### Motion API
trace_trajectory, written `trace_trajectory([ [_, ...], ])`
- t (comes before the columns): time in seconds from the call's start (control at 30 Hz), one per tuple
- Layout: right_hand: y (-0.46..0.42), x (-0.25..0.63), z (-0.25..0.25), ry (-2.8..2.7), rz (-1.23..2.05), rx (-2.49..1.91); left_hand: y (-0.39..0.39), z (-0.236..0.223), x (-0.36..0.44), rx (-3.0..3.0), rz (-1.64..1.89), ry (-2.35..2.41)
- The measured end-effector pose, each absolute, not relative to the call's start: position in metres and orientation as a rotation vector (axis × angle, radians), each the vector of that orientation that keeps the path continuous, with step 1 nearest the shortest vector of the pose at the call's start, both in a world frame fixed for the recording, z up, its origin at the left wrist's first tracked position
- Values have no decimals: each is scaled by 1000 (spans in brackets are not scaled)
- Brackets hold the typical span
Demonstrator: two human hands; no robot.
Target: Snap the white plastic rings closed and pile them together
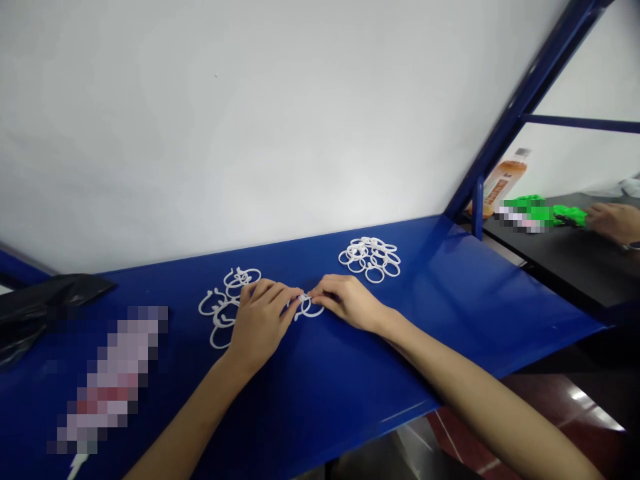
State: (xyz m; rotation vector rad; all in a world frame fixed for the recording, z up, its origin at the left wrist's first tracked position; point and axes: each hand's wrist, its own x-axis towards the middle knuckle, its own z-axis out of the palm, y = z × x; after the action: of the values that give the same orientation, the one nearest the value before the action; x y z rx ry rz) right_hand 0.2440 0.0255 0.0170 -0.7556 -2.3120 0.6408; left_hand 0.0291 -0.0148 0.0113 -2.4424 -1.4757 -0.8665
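Between my fingertips, low over the blue table (pixel 310 393), is a white plastic curtain ring (pixel 315 315). My left hand (pixel 260 323) pinches its left side, and my right hand (pixel 350 300) pinches near its upper edge. A second loop overlaps it; the exact grip points are partly hidden by my fingers. Just behind and left of my left hand lies a loose group of similar rings (pixel 207 301), several with gaps and knobbed ends; my hand covers part of them. Beyond my right hand, a pile of rings (pixel 375 273) appears mostly closed into loops.
A black plastic bag (pixel 45 310) lies at the left, near a blurred-out packet (pixel 120 367). A white wall rises behind the table. At right, past a blue metal frame (pixel 479 207), a dark table holds a bottle (pixel 505 180) and green items (pixel 540 210) near another person's hand (pixel 615 221).
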Motion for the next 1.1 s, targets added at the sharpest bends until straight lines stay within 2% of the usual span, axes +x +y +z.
trace_trajectory([
  [0.3,24,242,19,-2192,748,-798,-15,13,29,-2371,-1076,-1447],
  [0.57,27,239,16,-2130,758,-860,-17,17,38,-2621,-1249,-1705],
  [0.8,22,237,18,-2074,698,-878,-15,18,36,-2458,-1366,-1963],
  [0.97,20,237,21,-2065,663,-868,-17,25,35,-2559,-1436,-1990],
  [1.1,20,236,19,-2062,760,-859,-18,28,34,-2722,-1485,-2051],
])
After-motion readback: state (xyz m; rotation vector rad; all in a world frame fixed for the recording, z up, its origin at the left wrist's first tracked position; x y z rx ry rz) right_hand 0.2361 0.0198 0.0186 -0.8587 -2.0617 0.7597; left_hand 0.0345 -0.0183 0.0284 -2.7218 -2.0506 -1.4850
